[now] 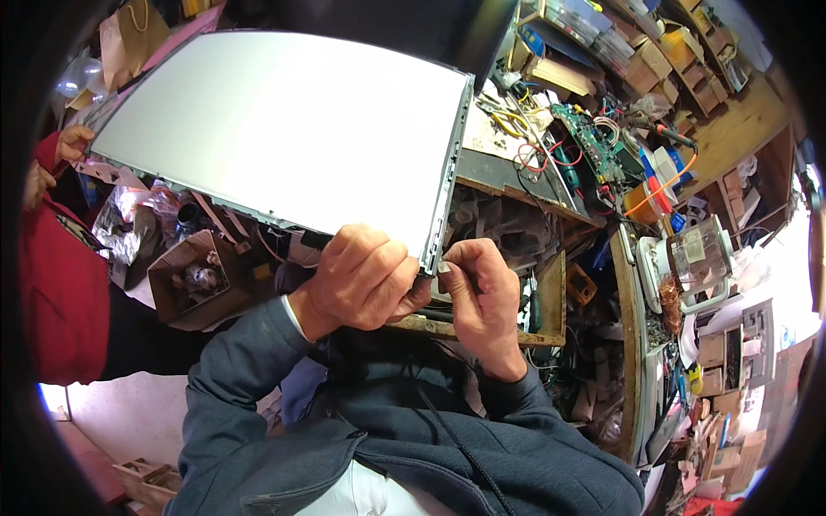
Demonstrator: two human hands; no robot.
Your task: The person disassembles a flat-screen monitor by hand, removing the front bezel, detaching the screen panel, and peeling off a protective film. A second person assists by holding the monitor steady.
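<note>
A large white screen panel (pixel 292 129) with a thin dark clipped frame slants across the view. My left hand (pixel 361 279) is closed around its near right corner, knuckles up, with the thumb pointing to the right. Right beside that corner, my right hand (pixel 482 297) has thumb and forefinger pinched together against the frame's end. What lies between those fingertips is too small to make out. At the far left, another person's hand (pixel 73 144), below a red sleeve, touches the panel's left corner.
Behind the panel's right edge, a workbench (pixel 503 176) carries pliers, wires and a green circuit board (pixel 589 138). An open wooden drawer (pixel 551 301) is near my right hand. Under the panel stands a cardboard box (pixel 194 279). A clear jar-like appliance (pixel 697 258) is at the right.
</note>
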